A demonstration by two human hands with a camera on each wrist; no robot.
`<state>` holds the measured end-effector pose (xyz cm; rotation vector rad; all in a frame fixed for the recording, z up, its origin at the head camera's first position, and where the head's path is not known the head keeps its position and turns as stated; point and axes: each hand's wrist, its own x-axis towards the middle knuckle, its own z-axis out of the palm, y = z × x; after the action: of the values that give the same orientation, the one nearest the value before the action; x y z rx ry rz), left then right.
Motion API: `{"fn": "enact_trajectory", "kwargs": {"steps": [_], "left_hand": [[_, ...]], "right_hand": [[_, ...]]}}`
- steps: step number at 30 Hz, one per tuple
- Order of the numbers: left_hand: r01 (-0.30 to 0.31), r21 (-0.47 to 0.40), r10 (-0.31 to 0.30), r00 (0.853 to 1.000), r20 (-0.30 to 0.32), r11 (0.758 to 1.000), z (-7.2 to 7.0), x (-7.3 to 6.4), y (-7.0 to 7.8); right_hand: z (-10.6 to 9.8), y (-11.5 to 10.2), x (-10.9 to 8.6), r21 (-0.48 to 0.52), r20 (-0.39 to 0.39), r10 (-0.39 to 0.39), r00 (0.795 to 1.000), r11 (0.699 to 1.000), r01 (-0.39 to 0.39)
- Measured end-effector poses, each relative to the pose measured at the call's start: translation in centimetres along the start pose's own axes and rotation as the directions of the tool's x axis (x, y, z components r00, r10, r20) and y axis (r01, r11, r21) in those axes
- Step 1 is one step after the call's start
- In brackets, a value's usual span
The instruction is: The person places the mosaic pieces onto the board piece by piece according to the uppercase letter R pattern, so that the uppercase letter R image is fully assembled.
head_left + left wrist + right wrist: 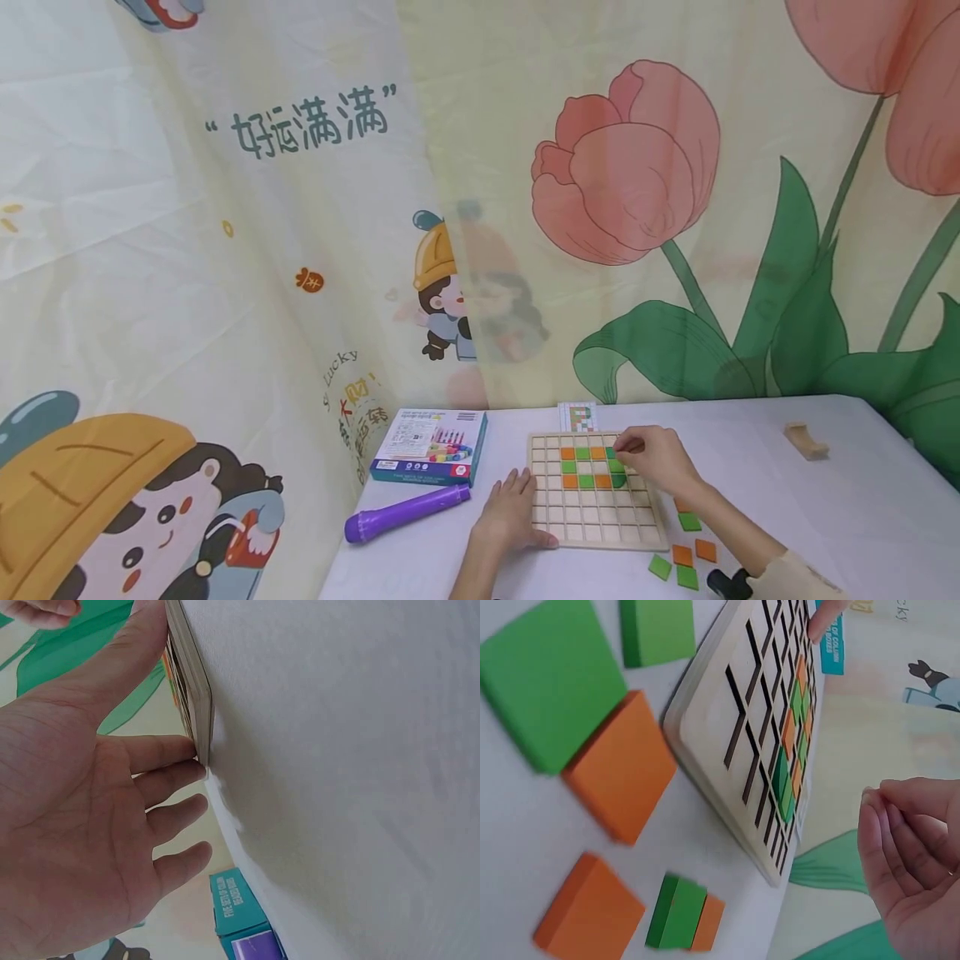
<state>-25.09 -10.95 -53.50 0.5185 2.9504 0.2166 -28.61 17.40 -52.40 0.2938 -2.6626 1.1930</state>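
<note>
A pale wooden grid board lies on the table, with orange tiles and green tiles set in several of its upper squares. One green tile at the right of this pattern looks tilted. My left hand rests at the board's left edge, its fingers spread; the left wrist view shows the palm with fingertips touching the edge. Over the upper right of the board is my right hand. Its thumb and fingertips meet in the right wrist view, and no tile shows between them.
Loose green tiles and orange tiles lie off the board's lower right corner. A printed pattern card stands behind the board. To the left are a box and a purple tube. A small wooden piece lies far right.
</note>
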Motion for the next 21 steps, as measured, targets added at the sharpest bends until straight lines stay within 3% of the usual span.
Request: {"fn": "enact_trajectory", "kwargs": {"steps": [10,21], "left_hand": [[0.007,-0.01,-0.007,1.0,-0.004,1.0,-0.1,0.0,-0.1],[-0.001,-0.018,0.001,1.0,-0.003,1.0,0.1,0.2,0.0]], "right_hand": [[-3.0,1.3,-1.6,-0.039,0.0,0.036,0.999,0.999,-0.036],[-4.6,3.1,-3.9,-0.077,0.174,0.098,0.98,0.993,-0.085]]}}
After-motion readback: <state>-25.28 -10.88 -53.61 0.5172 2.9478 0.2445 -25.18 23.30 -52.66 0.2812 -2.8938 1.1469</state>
